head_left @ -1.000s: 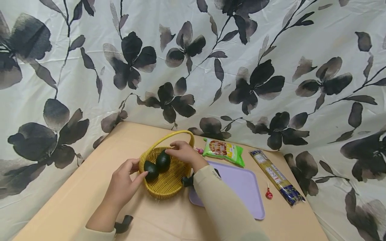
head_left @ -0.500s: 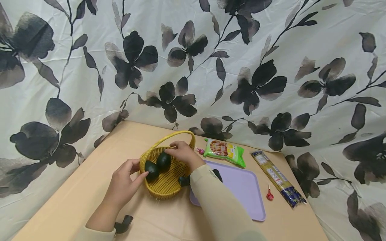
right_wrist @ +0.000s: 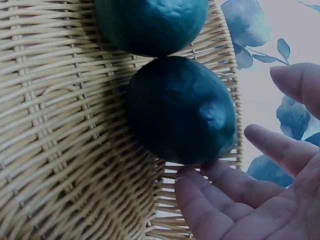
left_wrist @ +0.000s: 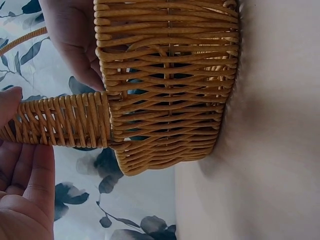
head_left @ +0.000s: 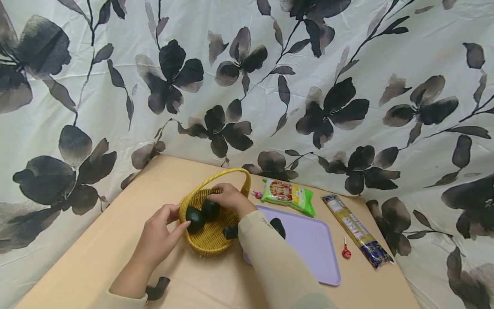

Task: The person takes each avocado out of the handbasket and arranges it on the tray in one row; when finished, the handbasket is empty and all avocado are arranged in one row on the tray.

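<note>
The left hand [head_left: 164, 231] pinches the handle [left_wrist: 60, 120] at the left edge of the basket [head_left: 210, 249], thumb on one side and fingers on the other, much as a second ago. Inside the basket, the left avocado [head_left: 195, 220] sits by the left wall, touching the right avocado [head_left: 211, 211]. The right hand [head_left: 229, 199] has edged left over the basket and now hides more of the right avocado; its fingers are spread, loosely bent and at that avocado's end, without a grip. Right of the basket lies the tray [head_left: 308, 240].
</note>
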`<state>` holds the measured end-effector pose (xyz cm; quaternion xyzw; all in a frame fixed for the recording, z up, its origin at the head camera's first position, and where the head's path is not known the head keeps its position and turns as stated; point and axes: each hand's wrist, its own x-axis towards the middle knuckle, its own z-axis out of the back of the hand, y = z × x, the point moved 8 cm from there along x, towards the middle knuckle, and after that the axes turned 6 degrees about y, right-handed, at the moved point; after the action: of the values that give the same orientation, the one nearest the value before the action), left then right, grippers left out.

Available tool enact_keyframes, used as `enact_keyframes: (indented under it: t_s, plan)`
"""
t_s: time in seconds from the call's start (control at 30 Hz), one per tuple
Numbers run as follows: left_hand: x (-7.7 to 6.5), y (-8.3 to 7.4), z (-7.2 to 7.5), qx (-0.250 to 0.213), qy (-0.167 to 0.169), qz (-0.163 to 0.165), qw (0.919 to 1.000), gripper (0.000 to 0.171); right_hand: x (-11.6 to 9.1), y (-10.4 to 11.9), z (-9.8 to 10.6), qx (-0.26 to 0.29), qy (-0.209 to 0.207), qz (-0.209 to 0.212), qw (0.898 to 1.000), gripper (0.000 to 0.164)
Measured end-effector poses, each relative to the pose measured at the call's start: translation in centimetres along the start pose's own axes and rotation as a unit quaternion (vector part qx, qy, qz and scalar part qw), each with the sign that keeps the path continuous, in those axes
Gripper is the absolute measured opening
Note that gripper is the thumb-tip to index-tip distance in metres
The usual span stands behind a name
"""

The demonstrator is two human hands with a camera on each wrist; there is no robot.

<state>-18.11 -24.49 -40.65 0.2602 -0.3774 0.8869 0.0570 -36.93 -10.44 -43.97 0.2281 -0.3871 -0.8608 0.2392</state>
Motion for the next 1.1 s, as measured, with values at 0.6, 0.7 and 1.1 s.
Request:
enact_keyframes:
  t_s: [0.6, 0.7, 1.1]
  plan:
    - [0.0, 0.0, 0.0, 0.002, 0.003, -0.003, 1.0000, 0.045, 1.1, -0.9, -2.4, -0.011, 0.036, -0.008, 0.999, 0.053]
    - [0.0, -0.1, 0.0, 0.003, 0.004, -0.004, 1.0000, 0.045, 1.2, -1.1, -2.5, -0.018, 0.037, -0.011, 0.999, 0.055]
    - [-0.1, -0.3, 0.1, 0.010, 0.006, -0.001, 0.9999, 0.046, 1.1, -1.5, -2.4, 0.005, 0.032, -0.049, 0.998, 0.061]
